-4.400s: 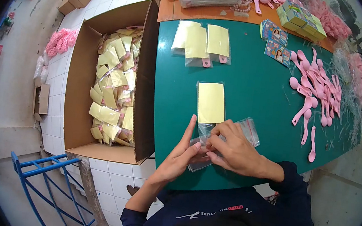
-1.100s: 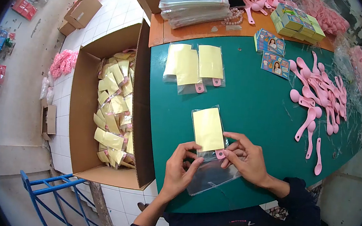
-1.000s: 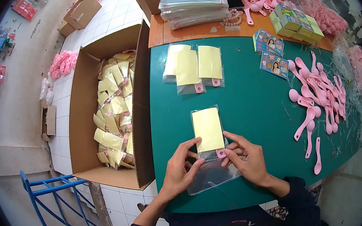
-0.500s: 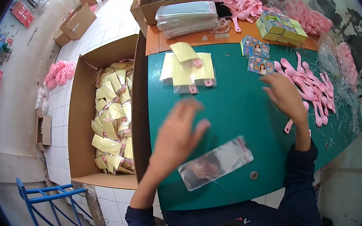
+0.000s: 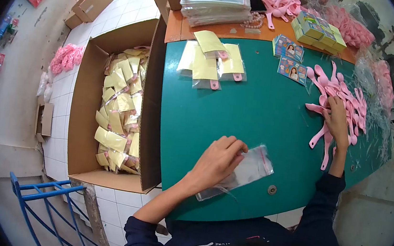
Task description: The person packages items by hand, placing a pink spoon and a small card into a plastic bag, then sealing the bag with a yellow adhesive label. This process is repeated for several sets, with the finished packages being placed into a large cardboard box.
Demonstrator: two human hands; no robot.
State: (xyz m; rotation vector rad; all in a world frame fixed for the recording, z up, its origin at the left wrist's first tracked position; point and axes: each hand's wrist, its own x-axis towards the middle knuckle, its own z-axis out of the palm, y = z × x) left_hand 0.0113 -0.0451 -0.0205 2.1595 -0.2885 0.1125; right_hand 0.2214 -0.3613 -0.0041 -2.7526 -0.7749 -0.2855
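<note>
My left hand is over the clear plastic bags lying slantwise near the table's front. Its fingers are bent, the thumb is a little apart, and nothing shows in its grasp. At the right, my right hand reaches into a heap of pink plastic spoons, its fingers closed on a spoon; the fingertips are partly hidden. Several filled packets with pale yellow cards lie at the table's back left, pink handle ends showing. Printed cards with a portrait rest beside the spoons.
On the left stands a large open carton holding many yellow-card packets. Stacked clear bags, bundled cards and more pink spoons occupy the orange surface at the back. A blue metal frame is at lower left.
My left hand has come down and right, onto the plastic bags. My right hand has moved from beside the printed cards into the spoon heap and closed on a spoon. The view has shifted slightly.
</note>
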